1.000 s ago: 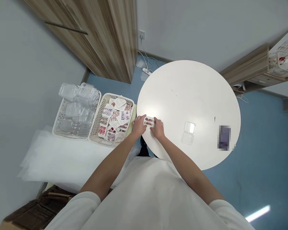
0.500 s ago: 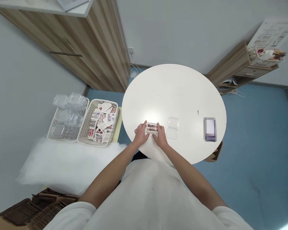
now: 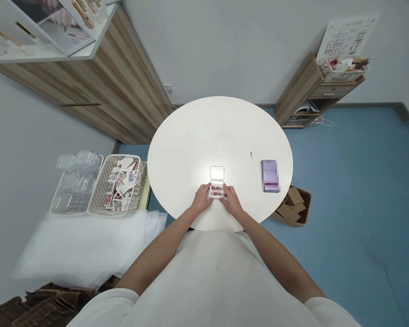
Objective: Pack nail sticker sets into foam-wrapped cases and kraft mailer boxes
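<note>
A small white card of what look like press-on nails [image 3: 216,190] carries two rows of purple and orange pieces. My left hand [image 3: 201,200] pinches its left edge, and my right hand [image 3: 231,200] pinches the right edge. The card is at the lower half of a clear plastic box, whose lid [image 3: 217,173] lies opened back, away from me. I cannot tell whether the card is fully down inside the box. Both rest at the near part of the white oval table [image 3: 221,131].
On the table's right lies a blurred purple stack [image 3: 270,176]. Below it stands a cardboard box [image 3: 305,206] with cardboard pieces. To the left are a basket of printed cards [image 3: 100,190], a tray of clear boxes [image 3: 56,200] and white translucent sheets [image 3: 82,245]. A wooden cabinet [image 3: 129,77] stands behind.
My hands have carried the card right to the open clear box, which lay apart on the table before. My view has also shifted.
</note>
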`<state>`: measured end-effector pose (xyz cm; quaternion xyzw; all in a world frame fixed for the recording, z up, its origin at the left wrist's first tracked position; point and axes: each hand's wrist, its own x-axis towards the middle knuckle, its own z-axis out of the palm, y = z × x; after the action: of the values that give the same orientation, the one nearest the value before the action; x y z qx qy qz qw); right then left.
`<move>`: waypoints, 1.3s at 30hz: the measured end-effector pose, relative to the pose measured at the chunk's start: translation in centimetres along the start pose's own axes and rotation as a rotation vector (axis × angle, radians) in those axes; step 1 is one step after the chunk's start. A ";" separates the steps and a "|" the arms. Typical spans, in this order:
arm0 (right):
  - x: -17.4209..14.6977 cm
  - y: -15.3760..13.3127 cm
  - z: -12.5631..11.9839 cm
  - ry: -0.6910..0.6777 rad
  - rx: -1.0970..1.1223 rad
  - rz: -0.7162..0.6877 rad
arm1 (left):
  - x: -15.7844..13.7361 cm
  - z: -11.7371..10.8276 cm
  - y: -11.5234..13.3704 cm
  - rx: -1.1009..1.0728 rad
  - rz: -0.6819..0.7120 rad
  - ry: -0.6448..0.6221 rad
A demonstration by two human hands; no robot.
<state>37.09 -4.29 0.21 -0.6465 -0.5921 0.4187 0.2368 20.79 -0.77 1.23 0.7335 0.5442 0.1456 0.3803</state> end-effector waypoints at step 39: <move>1.9 1.7 -0.3 -0.122 0.253 0.243 | 0.0 1.0 -0.2 -0.312 -0.397 0.026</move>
<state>38.22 -2.69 -1.48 -0.6518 -0.4655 0.5538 0.2275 21.33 -1.16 0.41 0.5428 0.6533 0.1599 0.5030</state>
